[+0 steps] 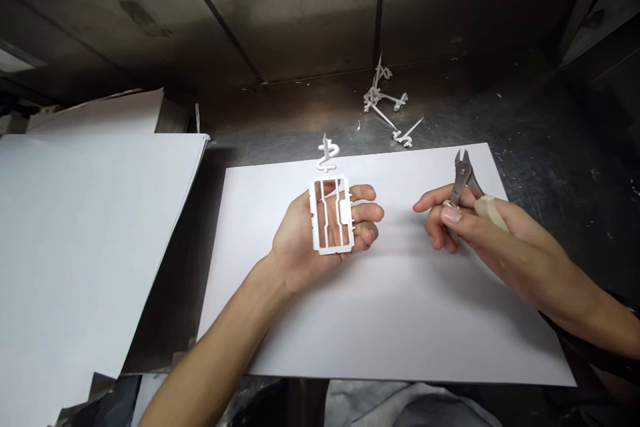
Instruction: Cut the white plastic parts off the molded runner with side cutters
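Observation:
My left hand [297, 237] lies palm up and holds a thin white plastic frame [345, 212] with two inner bars and small tabs on its edges. The fingers curl a little behind and to the right of it. Just above the frame's top edge is a looped white sprue piece [327, 157]; whether it is still joined to the frame I cannot tell. To the right, my right hand [475, 220] grips a pair of side cutters [463, 180] with pale handles. Their jaws point away from me, slightly parted, and touch nothing.
A large white sheet [390, 333] lies under both hands on the dark metal bench [540, 147]. Cut-off white sprues [383, 103] lie beyond its far edge, with small scraps about. At left rises a stack of white sheets [85, 233]. A metal wall [310, 7] closes the back.

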### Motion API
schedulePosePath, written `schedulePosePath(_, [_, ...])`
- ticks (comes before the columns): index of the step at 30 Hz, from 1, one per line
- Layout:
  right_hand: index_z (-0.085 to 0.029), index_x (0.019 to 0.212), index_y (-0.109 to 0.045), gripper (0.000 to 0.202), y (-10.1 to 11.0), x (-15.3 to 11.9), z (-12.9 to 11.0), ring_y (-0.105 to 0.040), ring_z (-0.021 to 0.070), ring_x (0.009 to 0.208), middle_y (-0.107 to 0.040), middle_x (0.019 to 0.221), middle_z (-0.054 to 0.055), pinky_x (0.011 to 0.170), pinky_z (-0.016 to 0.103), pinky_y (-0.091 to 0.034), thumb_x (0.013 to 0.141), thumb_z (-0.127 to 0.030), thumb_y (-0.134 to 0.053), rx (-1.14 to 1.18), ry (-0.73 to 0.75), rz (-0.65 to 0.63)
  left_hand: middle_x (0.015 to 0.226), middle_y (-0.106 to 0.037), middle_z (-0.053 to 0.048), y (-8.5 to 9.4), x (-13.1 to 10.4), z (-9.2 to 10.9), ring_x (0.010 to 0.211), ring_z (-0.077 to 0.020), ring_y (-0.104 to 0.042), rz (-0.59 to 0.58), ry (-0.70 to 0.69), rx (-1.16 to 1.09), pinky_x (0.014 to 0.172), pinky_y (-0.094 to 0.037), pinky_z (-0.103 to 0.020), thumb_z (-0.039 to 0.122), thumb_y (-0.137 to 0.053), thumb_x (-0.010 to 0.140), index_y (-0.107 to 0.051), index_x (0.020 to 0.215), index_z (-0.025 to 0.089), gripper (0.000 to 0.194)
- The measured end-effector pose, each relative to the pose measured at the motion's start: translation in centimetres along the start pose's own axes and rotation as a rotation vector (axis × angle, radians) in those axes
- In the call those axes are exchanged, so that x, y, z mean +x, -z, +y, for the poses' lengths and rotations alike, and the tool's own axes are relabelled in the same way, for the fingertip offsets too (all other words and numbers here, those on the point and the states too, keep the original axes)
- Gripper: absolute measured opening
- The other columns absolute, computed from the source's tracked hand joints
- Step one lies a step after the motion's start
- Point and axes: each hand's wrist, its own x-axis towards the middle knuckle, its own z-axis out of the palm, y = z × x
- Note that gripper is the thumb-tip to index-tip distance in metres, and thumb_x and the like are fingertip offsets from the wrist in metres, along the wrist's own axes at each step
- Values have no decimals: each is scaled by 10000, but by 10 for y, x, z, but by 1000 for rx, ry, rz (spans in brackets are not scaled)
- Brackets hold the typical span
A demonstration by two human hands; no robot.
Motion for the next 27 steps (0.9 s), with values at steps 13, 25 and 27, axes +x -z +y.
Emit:
schedulePosePath(13, [-284,1170,-745,286,-2,0,-11,-619,265,1053,-726,1143,11,906,360,-435,1155,-563,-683,-240,35,32,775,-684,3,-9,3,-18,549,-115,-642,216,-349,782,517,-498,-175,482,-547,1163,-530,937,195,365])
schedulePosePath(25, [-262,1010,-635,158,-9,-1,-15,-471,142,703,-567,795,-83,631,277,-363,1130,-362,-653,-586,8,9,998,-783,-27,-10,-3,-25,769,-170,-782,117,-565,1088,683,-657,-250,340,-717,1115,-649,1181,194,174])
schedulePosePath(27, [-266,1017,-648,141,-10,-1,-14,-452,139,671,-540,754,-87,594,272,-346,1116,-365,-664,-607,-10,22,1034,-777,-37,-10,-4,-26,722,-157,-758,122,-578,1138,625,-635,-251,345,-707,1121,-649,1178,190,174])
